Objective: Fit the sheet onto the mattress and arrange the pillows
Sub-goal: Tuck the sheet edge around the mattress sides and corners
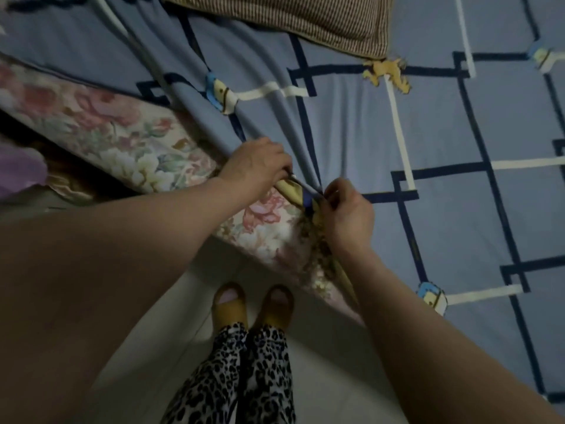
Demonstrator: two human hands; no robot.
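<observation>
I stand on a pale floor point(321, 377) beside the bed. On my feet are yellow open-toed slippers point(253, 304), set close together with my toes showing. Above them my trousers point(232, 381) carry a black-and-white leopard print. At the far left edge a purple bundle of cloth point(18, 169) lies low down next to the bed, blurred and in shadow, so I cannot tell what it is.

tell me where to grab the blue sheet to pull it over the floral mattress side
Grip the blue sheet at its bunched hem, where the left hand and right hand pinch it. Come from the floor side; folds fan from there and the floral mattress edge lies bare below.
</observation>
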